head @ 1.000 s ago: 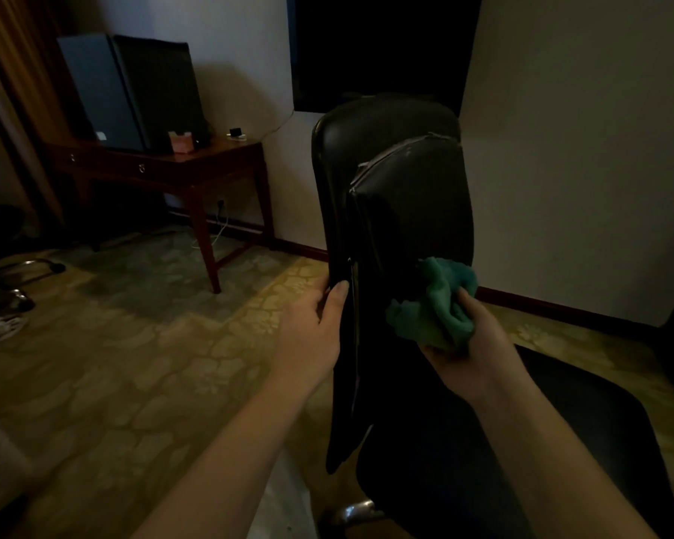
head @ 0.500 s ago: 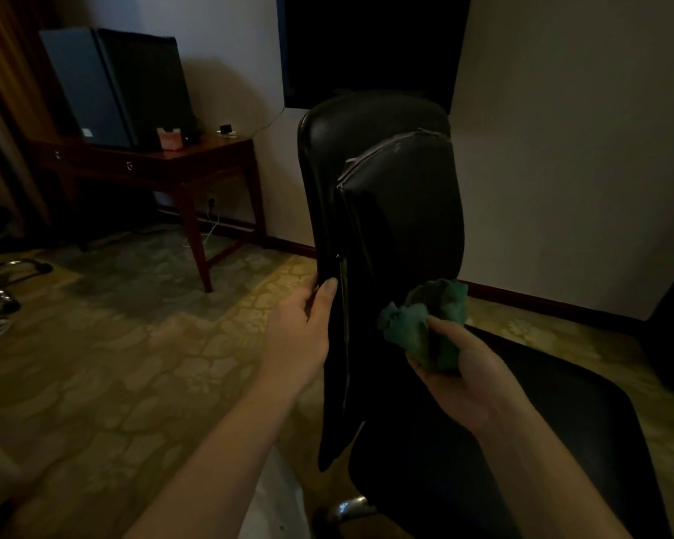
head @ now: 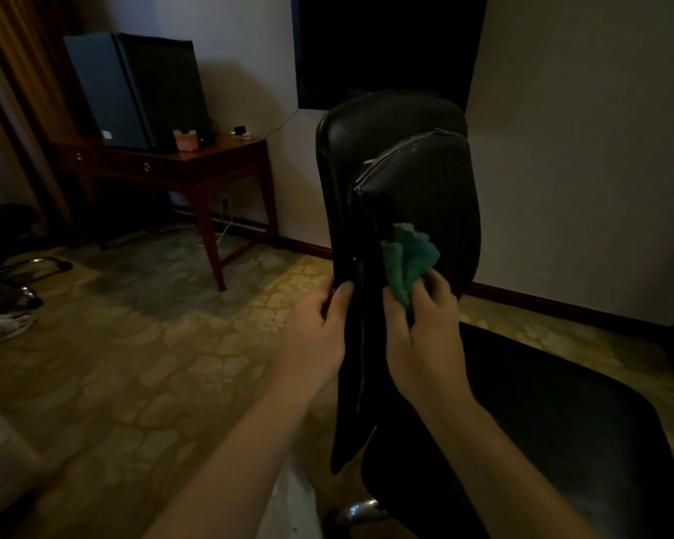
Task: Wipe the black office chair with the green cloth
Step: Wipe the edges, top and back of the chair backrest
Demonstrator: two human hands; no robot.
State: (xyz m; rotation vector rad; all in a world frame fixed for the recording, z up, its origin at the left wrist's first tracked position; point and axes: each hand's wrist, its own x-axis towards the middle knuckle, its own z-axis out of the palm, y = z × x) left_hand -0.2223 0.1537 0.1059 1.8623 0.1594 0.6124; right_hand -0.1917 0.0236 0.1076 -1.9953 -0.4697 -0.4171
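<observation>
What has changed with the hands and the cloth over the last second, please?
The right hand carried the green cloth left and up across the black office chair, toward the left hand, turning its back to the camera. The left hand kept gripping the backrest edge; the cloth stayed held.
</observation>
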